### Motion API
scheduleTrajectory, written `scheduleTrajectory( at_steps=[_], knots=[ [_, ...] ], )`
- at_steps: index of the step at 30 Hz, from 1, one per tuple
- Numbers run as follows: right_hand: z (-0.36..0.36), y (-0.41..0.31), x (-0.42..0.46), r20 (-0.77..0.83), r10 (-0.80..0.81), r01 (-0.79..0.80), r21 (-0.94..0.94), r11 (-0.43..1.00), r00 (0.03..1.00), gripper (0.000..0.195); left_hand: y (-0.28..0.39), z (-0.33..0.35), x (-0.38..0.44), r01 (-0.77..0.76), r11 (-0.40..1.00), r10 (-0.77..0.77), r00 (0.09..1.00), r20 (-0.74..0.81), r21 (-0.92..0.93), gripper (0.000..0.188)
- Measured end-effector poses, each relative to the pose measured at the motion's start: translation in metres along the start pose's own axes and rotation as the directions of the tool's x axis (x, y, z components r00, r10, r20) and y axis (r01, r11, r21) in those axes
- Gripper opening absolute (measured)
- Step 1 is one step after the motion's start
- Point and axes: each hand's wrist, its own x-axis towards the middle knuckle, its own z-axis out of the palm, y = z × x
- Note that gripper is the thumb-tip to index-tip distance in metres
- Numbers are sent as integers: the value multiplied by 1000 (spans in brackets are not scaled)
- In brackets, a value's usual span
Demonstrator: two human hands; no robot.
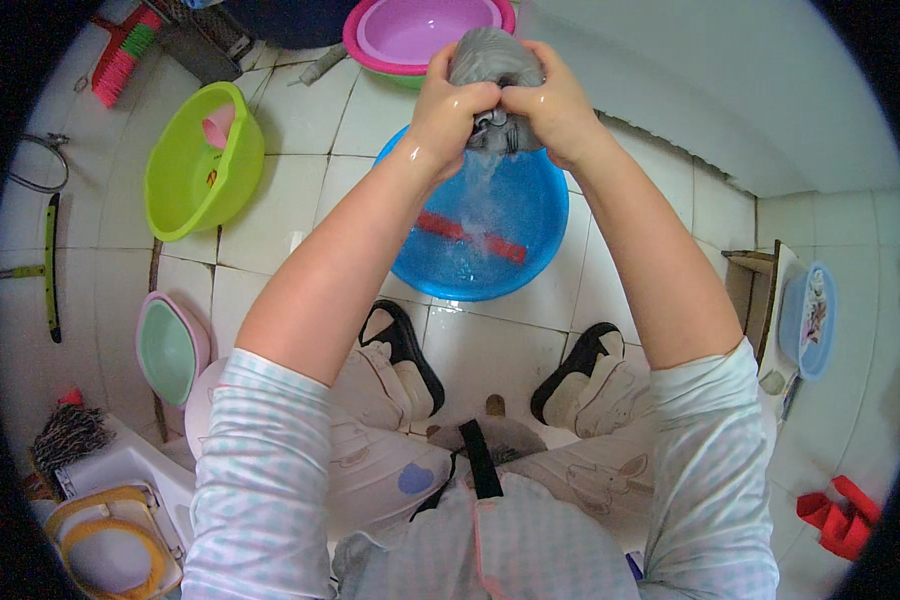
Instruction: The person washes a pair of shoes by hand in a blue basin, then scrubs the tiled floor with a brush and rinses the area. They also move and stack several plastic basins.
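Observation:
A wet grey cloth item (495, 56), bunched up with a dark, shiny detail on its near side, is gripped between both of my hands. My left hand (450, 116) presses it from the left and my right hand (559, 112) from the right, the thumbs nearly meeting in front. Water runs down from it into a blue plastic basin (450, 289) on the floor beneath. A red strip (472, 236) shows across the basin; whether it is loose or part of the basin, I cannot tell.
Nested pink basins (351, 34) stand beyond, and a lime-green basin (166, 202) leans at left. Two small basins (166, 352) lie nearer. A broom (124, 56) and a squeegee (52, 270) are at the left wall. A wooden stand (769, 300) holds a light-blue tub (825, 364) at right.

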Motion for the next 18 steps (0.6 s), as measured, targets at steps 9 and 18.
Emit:
scheduleTrajectory(
  at_steps=[9,18],
  knots=[
    [5,18,0,-36,29,-18,275,961,999,64,-6,1,5,-9,999,8,1000,-22,-39,75],
    [-18,31,-5,97,-60,101,-495,863,993,76,4,-27,21,-89,519,-52,990,135,850,93]
  ],
)
